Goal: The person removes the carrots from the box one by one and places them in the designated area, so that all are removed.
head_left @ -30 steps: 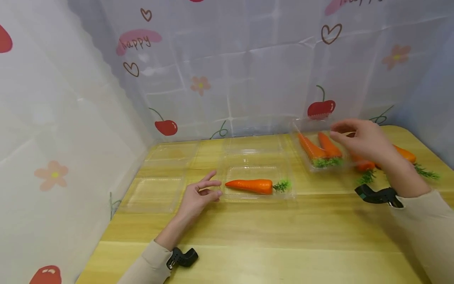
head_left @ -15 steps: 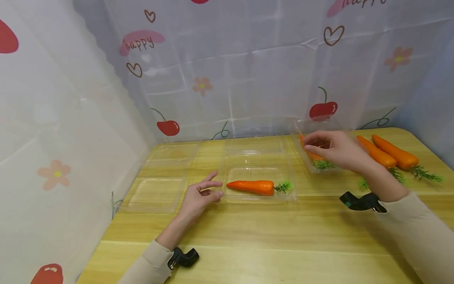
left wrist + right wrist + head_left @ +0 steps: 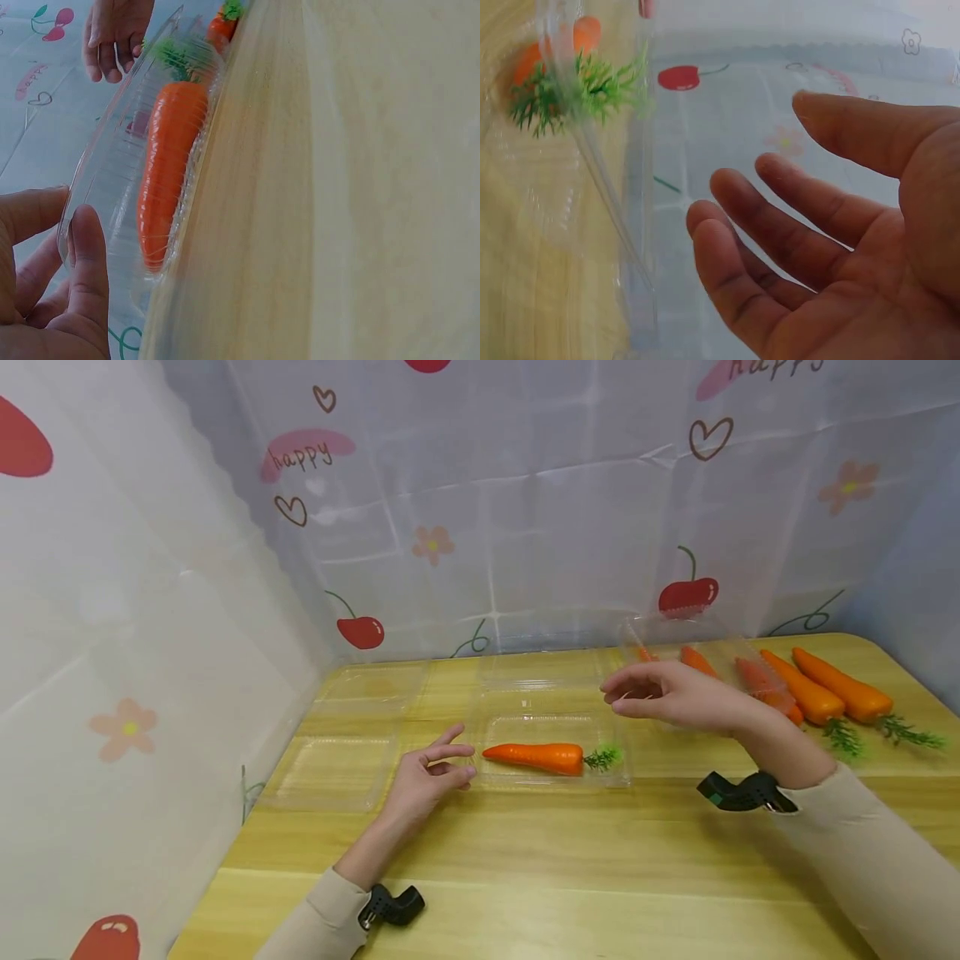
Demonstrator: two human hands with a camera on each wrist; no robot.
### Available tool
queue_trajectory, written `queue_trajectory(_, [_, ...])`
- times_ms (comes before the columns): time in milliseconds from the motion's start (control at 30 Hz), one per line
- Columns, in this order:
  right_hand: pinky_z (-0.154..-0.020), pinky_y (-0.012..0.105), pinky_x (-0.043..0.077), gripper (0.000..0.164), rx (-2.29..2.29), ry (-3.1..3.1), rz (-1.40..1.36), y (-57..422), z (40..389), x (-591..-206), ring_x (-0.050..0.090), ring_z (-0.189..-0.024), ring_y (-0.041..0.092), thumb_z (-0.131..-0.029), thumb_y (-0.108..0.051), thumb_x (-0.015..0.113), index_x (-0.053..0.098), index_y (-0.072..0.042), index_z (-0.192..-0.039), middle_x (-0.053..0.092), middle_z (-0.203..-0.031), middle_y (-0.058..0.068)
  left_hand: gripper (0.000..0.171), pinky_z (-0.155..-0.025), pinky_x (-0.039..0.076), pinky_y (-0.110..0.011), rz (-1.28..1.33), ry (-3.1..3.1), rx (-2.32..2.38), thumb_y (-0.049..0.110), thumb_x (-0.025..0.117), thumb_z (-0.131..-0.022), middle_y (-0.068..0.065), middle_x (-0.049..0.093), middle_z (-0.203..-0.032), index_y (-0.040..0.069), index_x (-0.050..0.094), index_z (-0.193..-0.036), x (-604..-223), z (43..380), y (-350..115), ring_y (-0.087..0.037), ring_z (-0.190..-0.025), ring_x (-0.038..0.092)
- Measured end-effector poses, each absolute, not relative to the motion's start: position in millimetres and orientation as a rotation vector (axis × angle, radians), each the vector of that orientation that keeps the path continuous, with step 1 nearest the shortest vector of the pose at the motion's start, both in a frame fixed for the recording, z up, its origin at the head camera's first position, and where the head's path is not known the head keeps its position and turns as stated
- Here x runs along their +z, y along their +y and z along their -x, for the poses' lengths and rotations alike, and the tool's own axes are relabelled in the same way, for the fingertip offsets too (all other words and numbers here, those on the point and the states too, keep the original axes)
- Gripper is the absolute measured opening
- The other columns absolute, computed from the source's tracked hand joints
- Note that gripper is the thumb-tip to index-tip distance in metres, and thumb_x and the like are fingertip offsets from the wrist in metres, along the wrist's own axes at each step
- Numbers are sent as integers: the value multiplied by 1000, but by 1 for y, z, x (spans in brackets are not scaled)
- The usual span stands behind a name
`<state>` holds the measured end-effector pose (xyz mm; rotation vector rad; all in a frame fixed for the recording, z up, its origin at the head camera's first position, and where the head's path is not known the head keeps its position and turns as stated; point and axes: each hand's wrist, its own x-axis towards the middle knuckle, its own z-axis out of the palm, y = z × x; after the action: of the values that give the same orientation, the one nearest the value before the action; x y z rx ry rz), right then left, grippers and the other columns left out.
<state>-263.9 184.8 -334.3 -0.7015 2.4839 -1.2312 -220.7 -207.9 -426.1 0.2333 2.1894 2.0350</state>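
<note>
My left hand (image 3: 429,781) pinches the left rim of the middle see-through plastic box (image 3: 551,783) between thumb and finger, as the left wrist view shows. One orange carrot (image 3: 536,757) with a green leafy top lies along the front of that box, its tip toward this hand. My right hand (image 3: 667,696) is held above the table between the middle box and the right-hand plastic box (image 3: 675,625). Its fingers are loosely bent, with nothing between them. Carrots (image 3: 697,660) in the right-hand box are partly hidden behind the right hand.
Another plastic box (image 3: 330,770) stands at the left. Two loose carrots (image 3: 843,687) lie at the table's right, beside one carrot (image 3: 761,681) seen through plastic. A printed curtain (image 3: 525,527) hangs behind the wooden table (image 3: 525,877).
My right hand has moved left and toward me, from the loose carrots across the right-hand box, holding nothing now. The left hand and the carrot in the middle box keep their places.
</note>
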Motion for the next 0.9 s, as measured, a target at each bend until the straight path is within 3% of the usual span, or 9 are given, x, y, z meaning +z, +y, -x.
queue_trajectory(400, [-106,41,53,46,-1157,2196,665,154,276,-333,60,-127,27,-97,-29,74,62,-9,-136,63,-135,12,38,-74,63,-28,-235,2191,2031,3,78,-89,-8,45,-162,-10,69,-123,-428,223,-209,-12,-74,72])
queue_trajectory(900, [-107,51,52,48,-1042,2129,561,114,302,-346,63,-112,21,-97,-23,72,59,3,-135,65,-130,15,38,-73,63,-27,-244,2166,2047,1,78,-89,-11,42,-163,-12,68,-124,-424,221,-210,-11,-74,72])
